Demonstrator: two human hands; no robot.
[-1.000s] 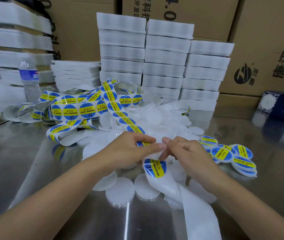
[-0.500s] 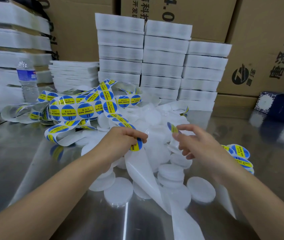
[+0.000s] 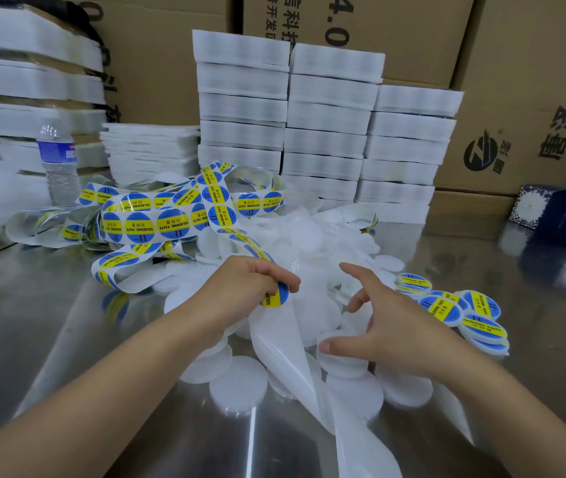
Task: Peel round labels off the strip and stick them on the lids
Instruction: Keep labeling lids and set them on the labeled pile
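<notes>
Cardboard boxes (image 3: 395, 29) and stacks of white foam trays (image 3: 326, 132) close off the far side at twelve o'clock, behind a shiny steel table (image 3: 50, 339). A water bottle (image 3: 59, 160) stands at ten o'clock. The label strip (image 3: 157, 219) lies in loose loops at eleven o'clock and runs down to the centre. There the left hand (image 3: 240, 291) pinches it with curled fingers, and one blue-and-yellow label (image 3: 277, 296) shows just below its fingertips. Bare backing paper (image 3: 295, 367) trails from that hand toward six o'clock. A heap of plain white lids (image 3: 309, 236) lies around and beyond both hands. The right hand (image 3: 388, 326) is spread wide and holds nothing that shows, its thumb lying over one plain lid (image 3: 343, 363). Labelled lids (image 3: 447, 307) cluster just beside it at three o'clock.
</notes>
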